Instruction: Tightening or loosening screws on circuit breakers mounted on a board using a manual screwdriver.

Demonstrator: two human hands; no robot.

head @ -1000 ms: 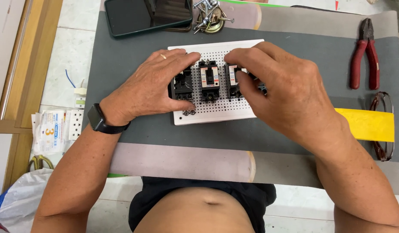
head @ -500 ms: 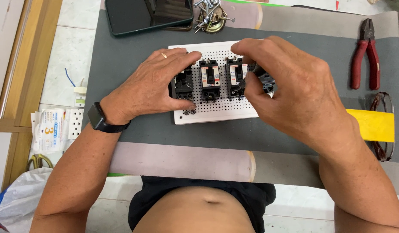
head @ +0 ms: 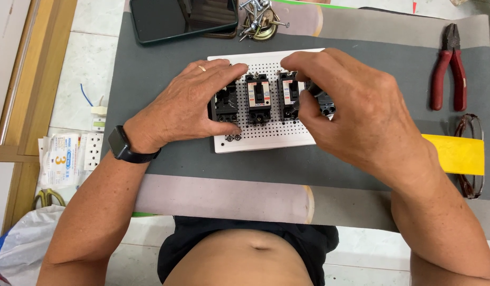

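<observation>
Shifted slightly since a second ago: right hand [head: 356, 114] now lifted off the rightmost breaker [head: 324, 101], thumb and forefinger pinching it at its upper edge, where earlier the palm covered it. Left hand [head: 194, 103] unchanged, fingers curled around the leftmost breaker [head: 225, 106], pressing it to the white perforated board [head: 266, 135] on the grey mat [head: 149, 79]. Middle breakers [head: 258, 98] seated between the hands. Risk, as judged: rightmost unit going in tilted and jamming, board sliding under uneven pressure, or loose screws [head: 259, 16] near the phone [head: 181, 18] getting knocked. Red pliers [head: 450, 66] well apart.
</observation>
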